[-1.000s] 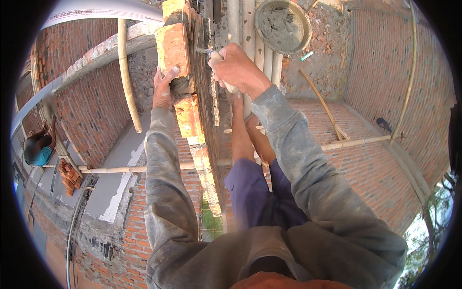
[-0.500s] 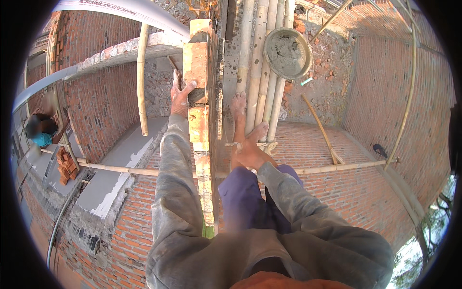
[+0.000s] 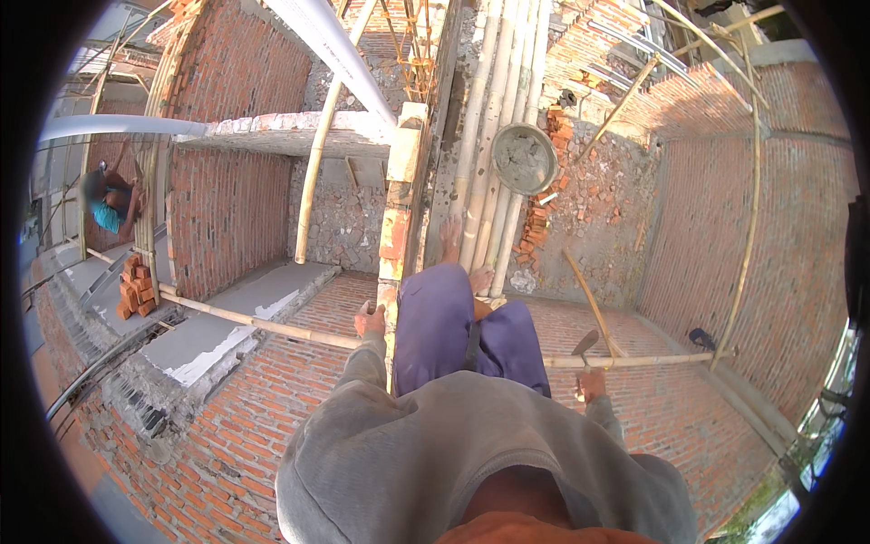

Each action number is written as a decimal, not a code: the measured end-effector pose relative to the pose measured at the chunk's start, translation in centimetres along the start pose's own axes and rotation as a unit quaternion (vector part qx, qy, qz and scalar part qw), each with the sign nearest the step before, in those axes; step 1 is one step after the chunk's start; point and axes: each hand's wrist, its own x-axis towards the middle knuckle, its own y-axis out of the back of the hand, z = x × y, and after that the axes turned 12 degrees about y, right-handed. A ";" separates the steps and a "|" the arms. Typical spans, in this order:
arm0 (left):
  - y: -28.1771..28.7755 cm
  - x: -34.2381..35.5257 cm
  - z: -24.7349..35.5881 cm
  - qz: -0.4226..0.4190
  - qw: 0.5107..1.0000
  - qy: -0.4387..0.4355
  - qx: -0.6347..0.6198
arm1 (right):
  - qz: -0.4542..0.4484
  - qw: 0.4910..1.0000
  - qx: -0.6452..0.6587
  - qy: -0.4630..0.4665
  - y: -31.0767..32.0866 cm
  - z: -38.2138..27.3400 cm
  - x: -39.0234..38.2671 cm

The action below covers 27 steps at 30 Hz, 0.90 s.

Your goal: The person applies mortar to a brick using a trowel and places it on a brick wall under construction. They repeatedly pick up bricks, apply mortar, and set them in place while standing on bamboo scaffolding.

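My left hand (image 3: 369,320) is at the left side of a narrow brick wall (image 3: 391,234), fingers curled against its edge. The wall has mortar smears along its top and runs away from me beside my legs. Out to my right, my right hand (image 3: 593,385) is closed around the handle of a trowel (image 3: 585,344), its blade pointing away from me. Ahead and to the right, a round bucket (image 3: 525,160) of wet grey mortar sits next to the bamboo poles (image 3: 489,118) under my bare feet.
A bamboo rail (image 3: 263,324) crosses low on the left, and another pole (image 3: 643,360) crosses on the right. Ground with rubble and loose bricks (image 3: 537,227) lies far below. At the far left a person in a teal shirt (image 3: 107,216) is near stacked bricks (image 3: 136,288).
My left hand has drawn back toward me along the wall. My right hand has left my legs and swung out right, where the trowel now shows. My view has shifted, and I sit or crouch differently.
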 end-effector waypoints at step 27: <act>-9.3 17.9 37.8 -0.263 0.910 -0.205 -0.246 | -0.158 0.929 -0.167 0.291 -15.3 -20.7 2.1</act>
